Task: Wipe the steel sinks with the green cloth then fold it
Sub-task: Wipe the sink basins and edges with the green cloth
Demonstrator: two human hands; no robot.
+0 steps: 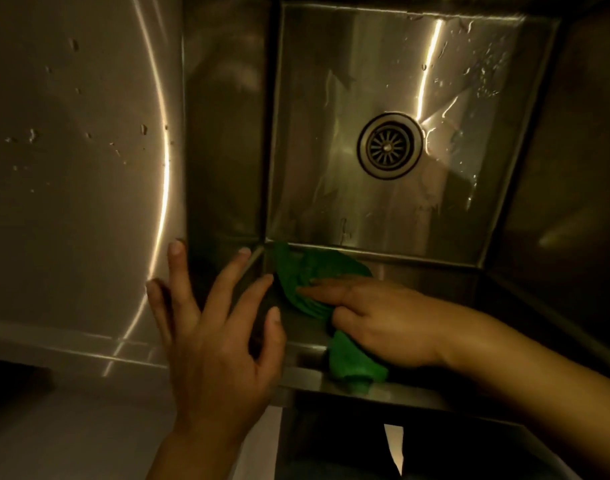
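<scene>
Inside the steel sink (334, 91), right hand (383, 320) grips green cloth (307, 275); left hand (220, 344) spread.

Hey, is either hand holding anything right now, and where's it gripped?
The right hand grips the green cloth around its bunched middle, against the near wall of the sink; the left hand holds nothing.

Wet steel counter (71, 168), pale floor (71, 427)

The deep rectangular stainless steel sink (331, 98) is glistening with water streaks and droplets, a round slotted drain (388, 144) sitting in its floor. The crumpled bright green cloth (307, 275) is lying bunched against the near wall by the near-left corner, its tail spilling over the near rim, with the right hand (383, 323) holding it there.
</scene>
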